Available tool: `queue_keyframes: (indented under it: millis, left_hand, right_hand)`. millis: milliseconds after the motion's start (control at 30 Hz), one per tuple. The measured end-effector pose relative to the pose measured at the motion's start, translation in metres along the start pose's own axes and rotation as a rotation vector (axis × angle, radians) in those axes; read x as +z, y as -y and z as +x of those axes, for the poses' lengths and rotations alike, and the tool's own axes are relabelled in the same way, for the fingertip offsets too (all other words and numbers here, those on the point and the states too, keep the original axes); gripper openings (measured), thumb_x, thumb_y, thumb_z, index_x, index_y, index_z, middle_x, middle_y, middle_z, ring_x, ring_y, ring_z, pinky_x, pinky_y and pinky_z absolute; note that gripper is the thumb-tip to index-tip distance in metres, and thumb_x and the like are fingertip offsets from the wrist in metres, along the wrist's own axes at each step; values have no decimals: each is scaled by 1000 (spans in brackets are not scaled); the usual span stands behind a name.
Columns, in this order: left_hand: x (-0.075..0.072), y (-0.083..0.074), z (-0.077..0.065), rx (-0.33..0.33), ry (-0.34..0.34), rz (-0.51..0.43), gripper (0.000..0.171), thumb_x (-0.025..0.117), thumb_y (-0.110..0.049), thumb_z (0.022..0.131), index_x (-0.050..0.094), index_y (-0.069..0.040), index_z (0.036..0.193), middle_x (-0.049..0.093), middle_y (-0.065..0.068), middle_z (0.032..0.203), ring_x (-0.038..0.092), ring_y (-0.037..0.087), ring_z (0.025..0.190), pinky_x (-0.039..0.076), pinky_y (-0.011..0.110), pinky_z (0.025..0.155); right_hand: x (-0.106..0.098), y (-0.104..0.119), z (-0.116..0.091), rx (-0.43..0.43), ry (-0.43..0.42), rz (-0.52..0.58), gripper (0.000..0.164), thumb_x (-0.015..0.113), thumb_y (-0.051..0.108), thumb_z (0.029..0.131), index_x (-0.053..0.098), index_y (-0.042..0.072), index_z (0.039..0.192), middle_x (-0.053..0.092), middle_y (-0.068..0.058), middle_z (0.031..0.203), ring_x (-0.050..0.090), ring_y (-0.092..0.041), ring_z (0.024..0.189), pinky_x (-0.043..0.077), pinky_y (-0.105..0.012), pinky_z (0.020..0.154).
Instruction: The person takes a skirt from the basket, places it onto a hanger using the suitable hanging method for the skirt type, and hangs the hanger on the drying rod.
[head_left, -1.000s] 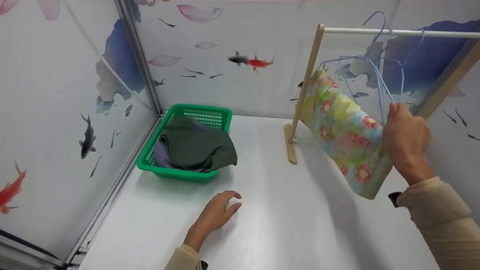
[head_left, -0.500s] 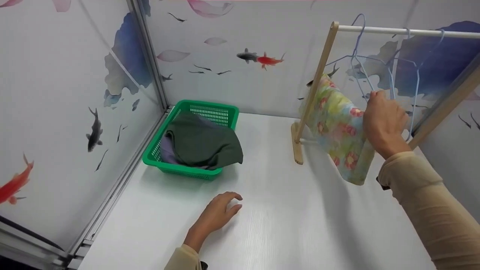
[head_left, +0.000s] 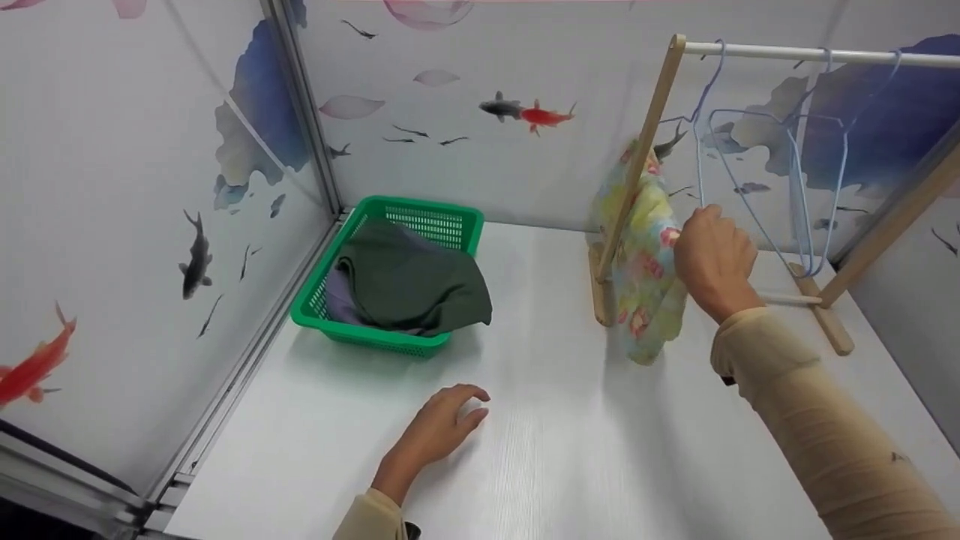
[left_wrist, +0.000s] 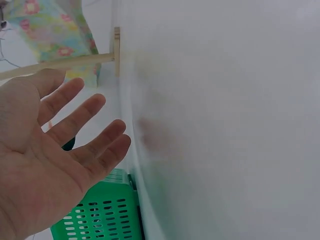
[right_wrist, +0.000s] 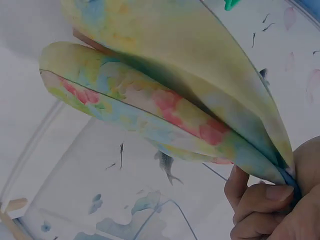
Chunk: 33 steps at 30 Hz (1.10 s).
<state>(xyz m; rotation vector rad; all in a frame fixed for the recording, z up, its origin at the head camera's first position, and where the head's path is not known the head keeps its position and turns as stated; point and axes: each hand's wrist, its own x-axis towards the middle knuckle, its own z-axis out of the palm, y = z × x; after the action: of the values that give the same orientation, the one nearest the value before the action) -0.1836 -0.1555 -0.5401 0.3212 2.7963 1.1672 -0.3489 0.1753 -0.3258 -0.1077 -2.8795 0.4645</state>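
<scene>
My right hand point(head_left: 716, 259) grips the lower corner of a pale blue wire hanger point(head_left: 701, 172), near the left end of the rack's rod. Its hook sits at the rod. A floral cloth point(head_left: 649, 262) in yellow, blue and pink drapes from this hanger, partly behind the rack's left post. The right wrist view shows the cloth's folds point(right_wrist: 165, 105) gathered to the pinching thumb and fingers point(right_wrist: 262, 197). My left hand point(head_left: 439, 424) is held over the table in front of the basket, palm bare and fingers spread point(left_wrist: 75, 117), holding nothing.
A green basket point(head_left: 367, 337) at the back left holds a dark green cloth point(head_left: 412, 277) and a purple cloth point(head_left: 341, 300). The rack's white rod point(head_left: 780, 52) rests on wooden posts point(head_left: 637, 165). More blue hangers point(head_left: 844, 165) hang to the right. Printed walls enclose the table point(head_left: 540, 465).
My right hand has moved left with the hanger and floral cloth. The hook has come down from above the rod to it, and the cloth has turned more edge-on. My left hand has stayed put.
</scene>
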Motion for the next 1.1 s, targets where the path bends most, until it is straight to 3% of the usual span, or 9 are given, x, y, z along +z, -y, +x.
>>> queue_keyframes:
  millis: [100,333,467,700,1100]
  left_hand:
    - [1,-2,0,4,8,-2,29,51,-41,93,57,-25,117,52,-12,122,44,11,117,36,38,96]
    - [3,-2,-1,85,6,-8,27,50,-37,94,58,-22,116,55,-10,119,46,14,115,37,40,94]
    - [4,-3,-1,79,20,-5,29,50,-38,94,58,-21,116,55,-11,118,46,14,115,37,40,94]
    - [6,-6,0,67,55,-20,29,49,-39,94,58,-22,116,55,-11,119,46,14,116,36,40,95]
    - [8,-6,-1,35,81,-26,30,48,-40,94,58,-24,116,54,-12,120,45,13,118,35,40,96]
  right_hand:
    - [4,0,0,-15,47,-7,34,26,22,99,44,-6,98,48,-23,81,50,-42,73,41,-53,63]
    - [12,-6,2,22,61,-2,52,20,36,99,44,-10,104,51,-33,94,50,-53,86,40,-58,69]
    - [16,-9,-1,20,75,9,58,20,45,97,39,-8,110,51,-31,92,50,-51,85,40,-57,69]
    - [23,-16,-11,-37,30,59,61,22,54,94,37,-3,108,50,-21,78,51,-38,67,40,-48,55]
    - [25,-20,-21,-71,22,104,76,21,67,87,38,-2,115,53,-24,84,53,-38,65,40,-48,54]
